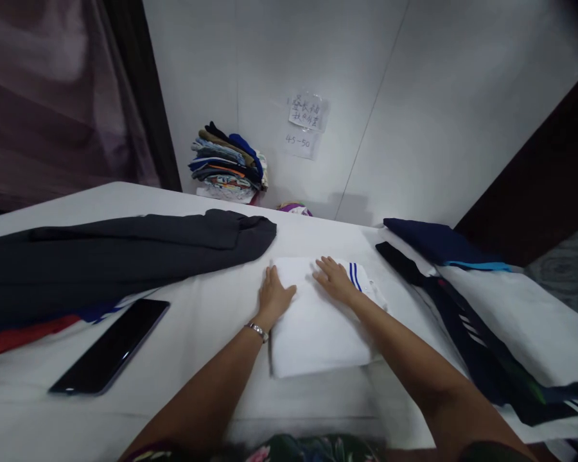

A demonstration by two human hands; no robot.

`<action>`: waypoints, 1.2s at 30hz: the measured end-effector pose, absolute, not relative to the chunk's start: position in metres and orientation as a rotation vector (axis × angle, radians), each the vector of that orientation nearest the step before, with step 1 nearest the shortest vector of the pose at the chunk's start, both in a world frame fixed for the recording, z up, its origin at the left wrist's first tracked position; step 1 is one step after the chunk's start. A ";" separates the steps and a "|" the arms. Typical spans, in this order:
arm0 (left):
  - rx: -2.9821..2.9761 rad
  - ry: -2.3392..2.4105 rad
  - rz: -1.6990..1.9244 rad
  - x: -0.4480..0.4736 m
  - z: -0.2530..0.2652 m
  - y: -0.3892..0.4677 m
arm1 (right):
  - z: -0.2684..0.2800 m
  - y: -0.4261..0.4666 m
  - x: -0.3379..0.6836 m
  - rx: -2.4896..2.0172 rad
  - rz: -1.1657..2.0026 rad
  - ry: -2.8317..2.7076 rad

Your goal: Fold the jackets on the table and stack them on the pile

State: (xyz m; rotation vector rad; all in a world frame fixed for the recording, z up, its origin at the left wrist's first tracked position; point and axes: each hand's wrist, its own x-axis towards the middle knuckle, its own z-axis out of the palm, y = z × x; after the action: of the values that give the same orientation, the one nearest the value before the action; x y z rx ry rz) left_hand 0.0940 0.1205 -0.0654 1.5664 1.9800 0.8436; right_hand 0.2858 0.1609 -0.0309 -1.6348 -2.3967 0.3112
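Observation:
A white garment with two blue stripes (318, 333) lies folded into a flat rectangle on the white table. At its left edge rests my left hand (275, 296), fingers outstretched and thumb spread over the cloth. My right hand (334, 279) lies flat on the upper part, left of the blue stripes, with its fingers apart. Neither hand grips the cloth. On my left wrist is a metal bracelet (257, 330). Part of the garment's right side is hidden under my right forearm.
Dark grey clothing (125, 256) stretches across the table's left side, above a black phone (110, 346). Folded white and navy garments (525, 314) are piled at the right. Beyond the far edge stands a clothes stack (228, 160), near handwritten paper signs (306, 119) on the wall.

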 end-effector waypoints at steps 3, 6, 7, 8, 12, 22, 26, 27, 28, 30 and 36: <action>1.554 1.929 0.930 0.094 -0.068 0.121 | -0.022 0.194 0.248 -1.499 0.503 -2.399; 1.543 1.856 1.036 0.094 -0.073 0.121 | -0.021 0.225 0.212 -1.491 0.641 -2.427; 1.539 1.834 1.072 0.094 -0.074 0.121 | -0.022 0.233 0.202 -1.492 0.681 -2.443; 1.536 1.812 1.110 0.094 -0.075 0.120 | -0.022 0.241 0.193 -1.490 0.726 -2.460; 1.587 1.704 1.267 0.096 -0.077 0.116 | -0.020 0.258 0.173 -1.453 0.852 -2.539; 1.358 1.769 1.086 0.095 -0.070 0.118 | -0.047 0.255 0.159 -1.461 0.382 -2.601; 1.576 1.880 0.788 0.097 -0.059 0.110 | -0.061 0.247 0.153 -1.506 0.250 -2.653; 1.655 1.908 0.718 0.099 -0.056 0.105 | -0.062 0.247 0.152 -1.515 0.231 -2.666; 1.737 1.925 0.660 0.102 -0.054 0.099 | -0.063 0.247 0.152 -1.522 0.213 -2.676; 1.895 1.907 0.584 0.110 -0.054 0.083 | -0.063 0.248 0.152 -1.532 0.183 -2.693; 2.268 1.639 0.599 0.124 -0.077 0.031 | -0.065 0.243 0.153 -1.518 0.138 -2.690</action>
State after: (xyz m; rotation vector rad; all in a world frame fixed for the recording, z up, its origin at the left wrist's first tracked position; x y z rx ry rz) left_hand 0.1236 0.0307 -0.0772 2.2683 1.6387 0.5989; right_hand 0.1528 0.2430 -0.0646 -1.5184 -2.6902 0.1378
